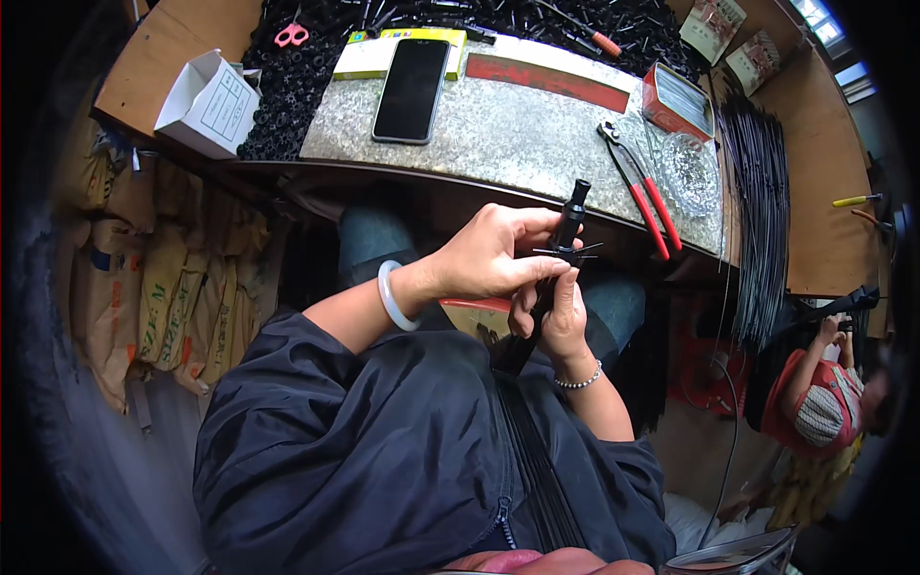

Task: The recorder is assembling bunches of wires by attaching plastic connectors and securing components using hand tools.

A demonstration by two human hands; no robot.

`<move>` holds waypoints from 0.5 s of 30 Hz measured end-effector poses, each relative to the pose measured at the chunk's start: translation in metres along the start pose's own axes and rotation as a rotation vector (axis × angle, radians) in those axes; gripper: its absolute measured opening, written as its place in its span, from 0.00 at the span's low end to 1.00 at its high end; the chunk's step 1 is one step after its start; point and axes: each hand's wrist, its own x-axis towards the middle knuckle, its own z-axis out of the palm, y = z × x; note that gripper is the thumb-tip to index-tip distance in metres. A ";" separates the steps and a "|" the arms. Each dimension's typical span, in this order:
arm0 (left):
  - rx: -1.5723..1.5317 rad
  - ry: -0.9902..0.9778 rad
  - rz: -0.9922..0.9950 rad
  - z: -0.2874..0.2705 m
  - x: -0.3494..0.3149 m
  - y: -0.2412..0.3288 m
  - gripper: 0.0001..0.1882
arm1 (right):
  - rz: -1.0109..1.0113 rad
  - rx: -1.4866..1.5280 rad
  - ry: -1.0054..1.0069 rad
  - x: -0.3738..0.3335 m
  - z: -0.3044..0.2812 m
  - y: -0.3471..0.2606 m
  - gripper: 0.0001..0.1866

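Note:
Over my lap, in front of the table's near edge, I hold a black umbrella frame [572, 220]. Its tubular black fitting points up, and short thin wires stick out around it. Long dark ribs [537, 450] run down from it along my jacket. My left hand [484, 254] has its fingers closed around the fitting, its thumb reaching toward the wires. Just below, my right hand [563, 316] pinches at the wires with thumb and finger while gripping the frame's lower part. What exactly lies between those fingertips is hidden. Nearest on the table are red-handled pliers [640, 190].
On the stone-like board [517, 125] lie a phone [412, 91], a red magnetic-looking strip [546, 82] and a red tin [678, 101]. Black ribs [757, 211] hang over the right edge. A white box [213, 103] stands left; a co-worker [819, 402] sits right.

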 end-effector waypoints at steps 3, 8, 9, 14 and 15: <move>-0.081 -0.064 -0.067 -0.005 0.001 0.003 0.22 | -0.006 -0.019 -0.009 0.000 0.003 0.000 0.34; -0.173 -0.073 0.004 -0.008 0.003 0.004 0.19 | 0.022 0.004 -0.030 -0.001 0.002 -0.002 0.34; -0.202 -0.081 -0.032 -0.010 0.004 0.006 0.19 | 0.012 -0.001 -0.040 0.000 0.003 -0.004 0.34; -0.223 -0.069 -0.080 -0.002 -0.012 0.015 0.16 | -0.029 -0.132 -0.072 -0.012 0.004 -0.008 0.36; -0.096 -0.054 0.047 0.004 -0.022 0.014 0.16 | -0.046 -0.179 -0.068 -0.022 0.007 -0.013 0.36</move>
